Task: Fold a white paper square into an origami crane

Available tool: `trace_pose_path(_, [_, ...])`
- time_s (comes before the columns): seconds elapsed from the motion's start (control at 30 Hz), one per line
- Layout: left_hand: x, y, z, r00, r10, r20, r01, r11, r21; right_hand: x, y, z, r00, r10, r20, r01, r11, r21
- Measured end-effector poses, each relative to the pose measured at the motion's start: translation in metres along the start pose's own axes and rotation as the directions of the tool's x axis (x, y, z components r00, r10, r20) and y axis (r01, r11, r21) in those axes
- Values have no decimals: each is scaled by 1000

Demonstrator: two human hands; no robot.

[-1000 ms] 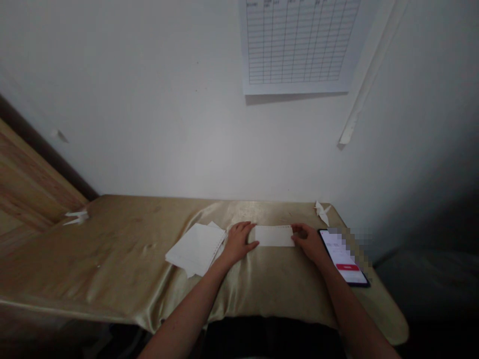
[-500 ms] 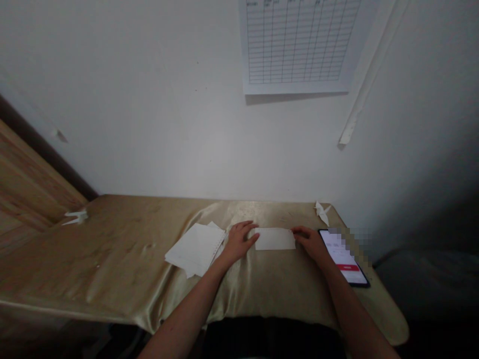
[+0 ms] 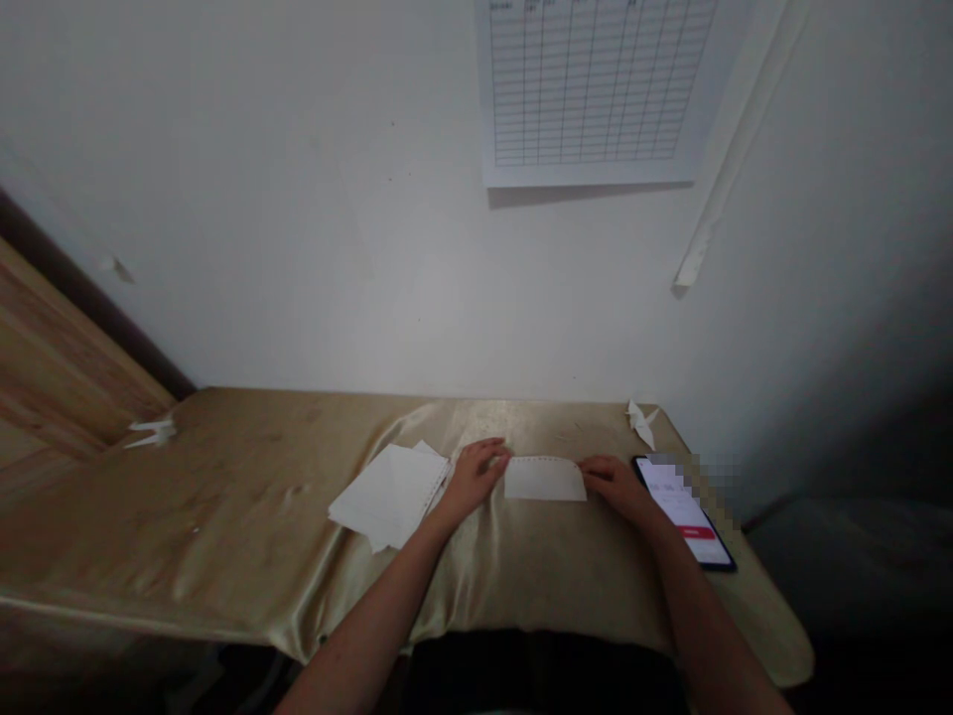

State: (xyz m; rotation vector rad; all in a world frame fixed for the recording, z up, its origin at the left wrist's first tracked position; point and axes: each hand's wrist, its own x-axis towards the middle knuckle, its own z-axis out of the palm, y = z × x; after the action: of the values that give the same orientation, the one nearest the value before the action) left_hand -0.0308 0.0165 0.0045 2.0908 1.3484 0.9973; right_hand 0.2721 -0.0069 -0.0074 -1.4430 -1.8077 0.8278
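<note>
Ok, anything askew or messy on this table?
The gold cloth is rumpled, a ridge running diagonally beside the loose sheets, which lie fanned and crooked by the left hand. One scrap lies at the far left, another scrap at the far right corner. The strip between it and the right hand lies flat.

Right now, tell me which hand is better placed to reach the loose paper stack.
Left, probably. The left hand lies beside the paper stack; the right hand is across the folded sheet, next to the phone.
</note>
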Motion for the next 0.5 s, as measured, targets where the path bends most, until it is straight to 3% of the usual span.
trace_pose_path(0.17, [4, 0, 2, 998, 1, 66, 5, 996, -93, 1, -3, -2, 998, -8, 62, 12, 998, -61])
trace_pose_path(0.33, [2, -2, 5, 988, -34, 152, 26, 998, 57, -3, -6, 0, 996, -9, 94, 25, 986, -165])
trace_pose_path(0.5, [-4, 0, 1, 969, 25, 245, -56, 991, 120, -9, -17, 0, 991, 37, 126, -3, 965, -261])
